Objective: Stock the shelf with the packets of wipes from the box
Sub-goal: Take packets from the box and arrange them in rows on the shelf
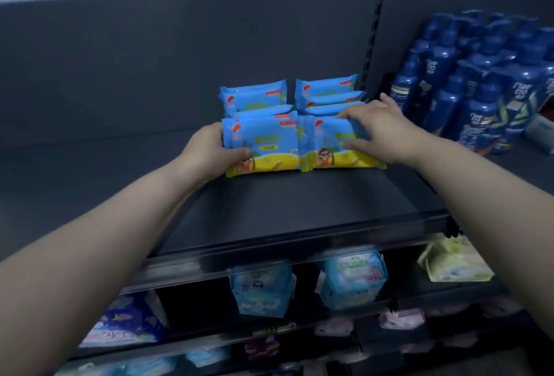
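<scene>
Shelf bears two packets, gripped by left hand, right hand.

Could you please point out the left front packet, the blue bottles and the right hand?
left front packet [263,144]: head view, printed face.
blue bottles [443,108]: head view, one bottle's body.
right hand [389,132]: head view, its back.

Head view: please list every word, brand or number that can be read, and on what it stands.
No text can be quoted for certain.
On the front wipes packets: print on a yellow tag and a red strip, too blurred to read.
On the blue bottles: white lettering, too blurred to read.
On the packs on the lower shelves: print too small and blurred.
</scene>
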A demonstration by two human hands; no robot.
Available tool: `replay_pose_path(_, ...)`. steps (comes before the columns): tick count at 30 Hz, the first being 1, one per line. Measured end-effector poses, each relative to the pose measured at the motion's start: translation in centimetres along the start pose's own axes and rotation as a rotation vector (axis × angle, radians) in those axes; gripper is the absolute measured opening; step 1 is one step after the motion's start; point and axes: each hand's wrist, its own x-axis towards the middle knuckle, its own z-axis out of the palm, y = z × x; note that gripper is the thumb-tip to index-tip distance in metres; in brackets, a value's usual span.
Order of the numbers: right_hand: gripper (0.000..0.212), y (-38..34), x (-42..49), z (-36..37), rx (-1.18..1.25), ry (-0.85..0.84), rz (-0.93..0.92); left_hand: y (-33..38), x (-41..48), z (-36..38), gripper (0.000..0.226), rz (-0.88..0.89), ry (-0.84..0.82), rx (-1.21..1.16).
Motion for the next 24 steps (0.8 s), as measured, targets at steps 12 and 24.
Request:
replay_pose_path(12, 0.064, -0.9, -0.9, 2.1, 0.028, 0.119, 0.039, 1.7, -1.6, 1.2, 0.095, 0.19, 0.168, 0.536)
replay_pose_path(24, 0.062, 1.6, -12.7, -1.7, 0.06, 0.263, 0.076, 8.9, -6.3, 11.8, 0.08, 0.61, 0.097, 0.603)
